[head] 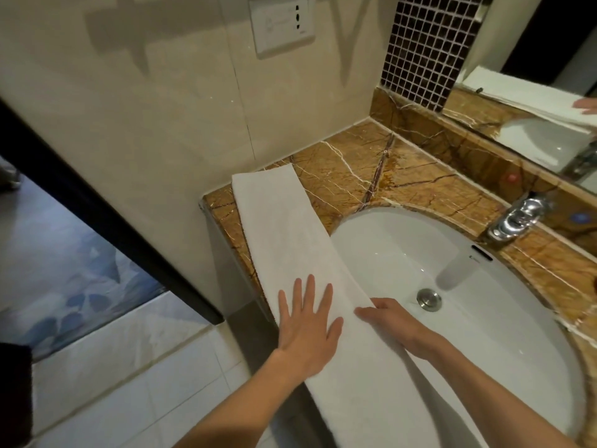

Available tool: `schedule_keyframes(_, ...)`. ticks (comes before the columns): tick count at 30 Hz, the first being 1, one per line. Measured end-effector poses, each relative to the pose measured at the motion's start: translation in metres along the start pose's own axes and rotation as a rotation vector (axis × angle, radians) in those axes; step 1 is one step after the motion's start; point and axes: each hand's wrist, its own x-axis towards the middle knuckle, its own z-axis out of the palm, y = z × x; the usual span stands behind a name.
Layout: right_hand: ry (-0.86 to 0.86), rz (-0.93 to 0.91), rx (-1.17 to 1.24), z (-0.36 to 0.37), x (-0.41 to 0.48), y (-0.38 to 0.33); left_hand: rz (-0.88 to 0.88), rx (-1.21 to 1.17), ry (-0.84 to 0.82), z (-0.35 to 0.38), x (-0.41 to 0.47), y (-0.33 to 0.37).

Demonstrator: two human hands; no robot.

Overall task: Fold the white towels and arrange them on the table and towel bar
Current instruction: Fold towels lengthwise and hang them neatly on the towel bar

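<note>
We stand at a bathroom vanity whose brown marble counter (355,169), streaked with white veins, wraps round a white oval sink (504,334) with a steel drain (429,299) at its bottom. A chrome faucet (517,218) sits on the far rim.

The white towel (284,227), folded into a long narrow strip, runs from the back left corner of the counter, close to the wall, along the counter's left edge and over the sink's left rim toward us.

Our left hand (305,321) lies flat on the towel, fingers straight and spread, holding nothing. Our right hand (391,321) is just beside it at the strip's sink-side edge, with its fingers curled over that edge and gripping it. The thumb is hidden.

Beige wall tiles (145,108) rise behind the counter and carry a white socket plate (281,24). To the right of them are a panel of dark mosaic tiles (426,43) and a mirror (533,130), which reflects the towel and a hand. Left of the vanity we see a pale tiled floor (113,367), a dark door frame (97,202) and a blue patterned floor (64,253) beyond it.
</note>
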Motion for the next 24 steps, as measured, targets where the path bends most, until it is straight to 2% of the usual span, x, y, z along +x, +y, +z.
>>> schedule_keyframes(5,0.058,-0.011,-0.068,0.001,-0.011,0.005,0.008,0.056,0.043,0.007,0.005,-0.002)
schedule_keyframes(10,0.231,-0.077,-0.159,0.003,-0.018,0.018,0.002,0.055,0.064,0.009,0.007,0.000)
schedule_keyframes(16,0.337,-0.003,-0.288,0.003,-0.031,0.032,0.108,0.022,0.078,0.016,-0.016,0.016)
schedule_keyframes(24,0.354,0.047,-0.432,-0.002,-0.061,0.052,0.119,0.139,0.051,0.026,-0.020,0.027)
